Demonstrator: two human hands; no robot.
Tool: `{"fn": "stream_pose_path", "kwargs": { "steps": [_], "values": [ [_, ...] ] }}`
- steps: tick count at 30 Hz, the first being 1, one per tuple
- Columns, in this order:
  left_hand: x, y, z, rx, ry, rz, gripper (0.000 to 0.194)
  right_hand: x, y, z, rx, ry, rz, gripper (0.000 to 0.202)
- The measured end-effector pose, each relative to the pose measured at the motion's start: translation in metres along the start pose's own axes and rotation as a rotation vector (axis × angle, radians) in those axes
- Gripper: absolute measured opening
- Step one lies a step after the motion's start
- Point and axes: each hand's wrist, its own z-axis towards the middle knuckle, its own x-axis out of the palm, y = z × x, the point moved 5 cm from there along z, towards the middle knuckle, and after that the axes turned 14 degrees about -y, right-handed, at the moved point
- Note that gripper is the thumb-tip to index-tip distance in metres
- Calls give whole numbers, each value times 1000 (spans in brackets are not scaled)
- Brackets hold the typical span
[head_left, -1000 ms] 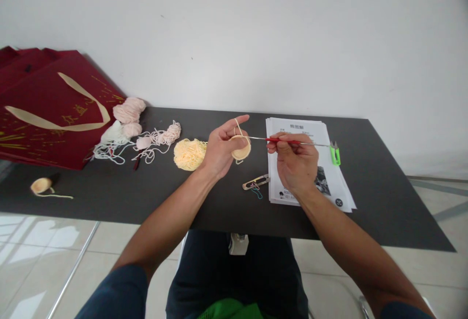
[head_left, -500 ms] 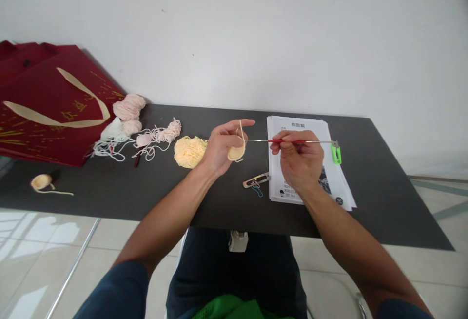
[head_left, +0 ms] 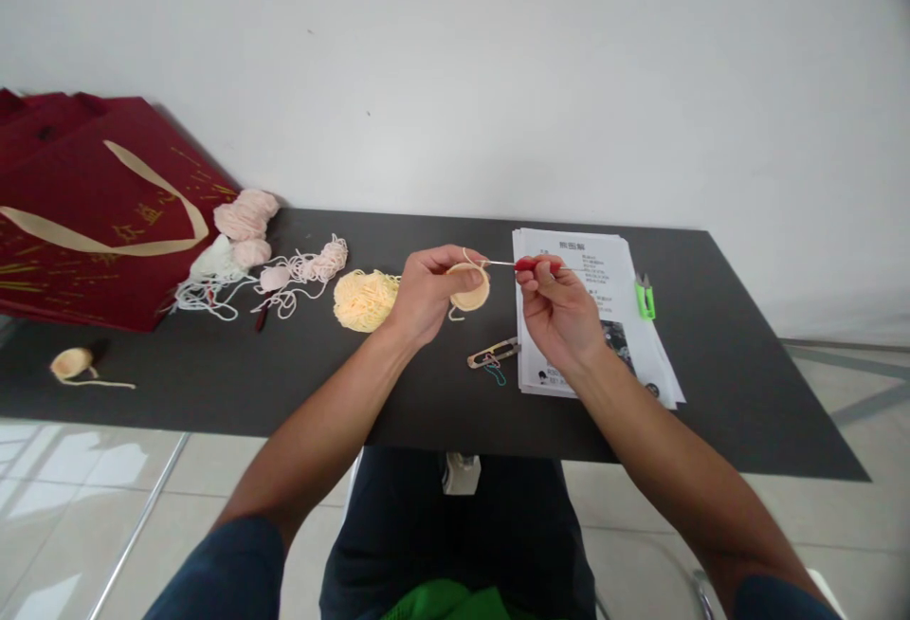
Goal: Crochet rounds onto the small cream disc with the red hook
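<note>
Between the thumb and fingers of my left hand (head_left: 425, 290) is a small round cream crochet piece (head_left: 470, 290), its flat side facing me. A strand of yarn loops over the left index finger, and a short tail hangs below the piece. My right hand (head_left: 561, 307) pinches the red grip of a crochet hook (head_left: 527, 264). The hook's thin metal shaft points left and meets the top edge of the crochet piece; its tip is too small to make out. Just left of my left wrist lies a yellow yarn ball (head_left: 365, 300).
Printed sheets (head_left: 590, 246) lie under my right hand, with green snips (head_left: 645, 298) at their right edge. Metal thread snips (head_left: 492, 353) sit left of them. Further left are pink yarn (head_left: 245, 215), a cream crocheted cup (head_left: 71, 363) and a dark red bag (head_left: 92, 222).
My right hand has moved left and slightly down, bringing the hook closer to my left hand. The left index finger has bent inward, and more of the round piece's face shows.
</note>
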Motion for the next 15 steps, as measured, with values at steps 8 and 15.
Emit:
{"fn": "stream_pose_path", "kwargs": {
  "steps": [8, 15],
  "values": [
    [1, 6, -3, 66, -84, 57, 73, 10, -5, -17, -133, -45, -83, 13],
    [5, 5, -8, 94, -114, 120, 49, 10, -7, -17, -202, -45, -75, 12]
  ]
}}
